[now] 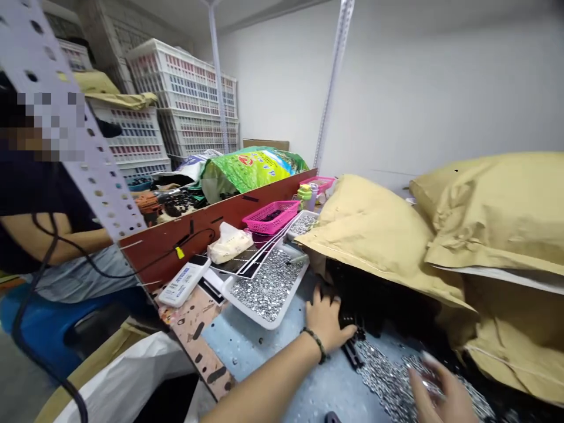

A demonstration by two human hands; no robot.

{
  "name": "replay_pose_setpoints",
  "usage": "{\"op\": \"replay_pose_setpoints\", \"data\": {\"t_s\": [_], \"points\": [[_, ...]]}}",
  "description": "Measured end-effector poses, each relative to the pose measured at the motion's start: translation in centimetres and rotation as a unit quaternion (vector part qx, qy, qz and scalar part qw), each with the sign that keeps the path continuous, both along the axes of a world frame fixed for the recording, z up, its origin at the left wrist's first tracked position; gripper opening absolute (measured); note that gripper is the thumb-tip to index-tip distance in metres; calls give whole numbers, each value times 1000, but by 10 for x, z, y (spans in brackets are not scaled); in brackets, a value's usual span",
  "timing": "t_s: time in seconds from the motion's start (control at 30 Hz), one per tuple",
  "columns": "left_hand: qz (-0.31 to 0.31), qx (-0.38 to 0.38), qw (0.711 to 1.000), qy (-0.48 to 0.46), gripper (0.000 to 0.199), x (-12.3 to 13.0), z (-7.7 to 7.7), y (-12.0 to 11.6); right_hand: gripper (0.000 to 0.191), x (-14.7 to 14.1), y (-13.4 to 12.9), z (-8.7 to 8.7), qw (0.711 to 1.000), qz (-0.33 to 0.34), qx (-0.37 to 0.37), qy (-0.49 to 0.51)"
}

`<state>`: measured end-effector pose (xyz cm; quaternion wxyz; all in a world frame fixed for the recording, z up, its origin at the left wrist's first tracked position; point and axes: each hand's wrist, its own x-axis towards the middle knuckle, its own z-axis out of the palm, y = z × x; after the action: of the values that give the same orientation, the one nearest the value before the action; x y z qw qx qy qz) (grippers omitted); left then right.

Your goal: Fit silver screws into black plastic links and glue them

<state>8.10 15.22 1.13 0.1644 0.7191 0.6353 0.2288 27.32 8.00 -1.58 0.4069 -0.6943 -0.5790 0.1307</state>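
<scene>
So my left hand (325, 322) is resting palm down with the fingers spread pretty wide, thumb right by some black parts (351, 353) near the middle of the desk (282, 355); can't tell if the fingertips are gripping anything. My right hand (447, 395) is showing up blurry toward the near right corner, half curled over a loose pile of small silver pieces (382, 371), and I honestly can't tell if it's pinching any. The pile is spreading out between my hands, right next to the black parts. More silver bits are filling the white tray (269, 324) closer to the left edge, a pink basket (274, 226) is sitting farther back, and big tan paper bags (365, 229) are crowding the right side.
</scene>
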Motion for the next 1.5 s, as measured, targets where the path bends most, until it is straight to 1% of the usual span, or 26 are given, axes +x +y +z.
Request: {"op": "replay_pose_setpoints", "data": {"t_s": [0.03, 0.07, 0.1, 0.13, 0.17, 0.23, 0.33, 0.4, 0.47, 0.53, 0.63, 0.73, 0.8, 0.87, 0.93, 1.0, 1.07, 1.13, 1.2, 1.23, 1.27, 1.3, 1.37, 1.43, 1.5], "points": [[-11, 1, 1000, -7, 77, -2, 0, -8, 47, -6, 22, 8, 1000, -4, -16, -17], [-22, 1, 1000, -16, 78, -5, 0, -14, 47, -13, 43, 15, 998, 27, -34, -39], [-31, 1, 999, -27, 78, -10, 1, -18, 45, -20, 61, 20, 997, 42, -45, -46], [-40, 2, 998, -40, 78, -15, 4, -20, 44, -28, 75, 23, 997, 42, -50, -50], [-47, 4, 997, -55, 76, -20, 6, -22, 42, -36, 85, 23, 997, 36, -52, -51], [-61, 19, 994, -93, 64, -29, 13, -24, 39, -46, 92, 21, 997, 40, -49, -44], [-82, 33, 982, -166, 44, -38, 24, -27, 43, -47, 83, 15, 998, 48, -38, -7], [-89, 22, 972, -218, 37, -39, 28, -29, 39, -40, 77, 13, 998, 51, -31, 36], [-91, 2, 960, -265, 34, -36, 27, -29, 31, -33, 72, 14, 994, 57, -16, 91], [-97, -22, 946, -307, 32, -30, 23, -29, 27, -28, 68, 19, 986, 76, 8, 151], [-118, -67, 921, -366, 38, -13, 16, -30, 32, -31, 57, 29, 964, 130, 41, 229], [-152, -111, 895, -405, 50, 4, 17, -35, 34, -41, 38, 37, 945, 177, 57, 268], [-171, -142, 882, -416, 54, 12, 22, -42, 30, -47, 22, 39, 943, 178, 72, 271], [-188, -168, 873, -418, 57, 17, 26, -49, 24, -49, 7, 38, 950, 157, 87, 255], [-197, -170, 873, -411, 56, 19, 27, -54, 19, -42, -5, 35, 961, 138, 91, 220], [-184, -173, 880, -402, 50, 20, 23, -57, 16, -21, -14, 32, 974, 115, 85, 177], [-161, -194, 882, -397, 45, 19, 18, -58, 16, 13, -20, 32, 985, 65, 82, 139], [-148, -223, 879, -394, 42, 17, 13, -58, 19, 51, -21, 34, 990, 0, 87, 107], [-155, -236, 879, -385, 41, 16, 11, -60, 13, 83, -18, 35, 993, -28, 85, 83], [-167, -237, 881, -373, 38, 15, 11, -61, 9, 93, -16, 36, 993, -32, 82, 77], [-182, -235, 885, -359, 35, 15, 13, -63, 9, 100, -14, 36, 994, -31, 79, 74], [-198, -231, 888, -345, 33, 15, 15, -64, 12, 102, -13, 37, 994, -27, 77, 76], [-220, -223, 894, -321, 32, 15, 20, -66, 16, 94, -13, 39, 993, -12, 78, 90], [-227, -222, 897, -308, 33, 14, 24, -68, 18, 74, -19, 42, 989, 17, 82, 121], [-235, -222, 900, -293, 30, 13, 27, -71, 26, 47, -30, 46, 983, 61, 82, 155]]}}
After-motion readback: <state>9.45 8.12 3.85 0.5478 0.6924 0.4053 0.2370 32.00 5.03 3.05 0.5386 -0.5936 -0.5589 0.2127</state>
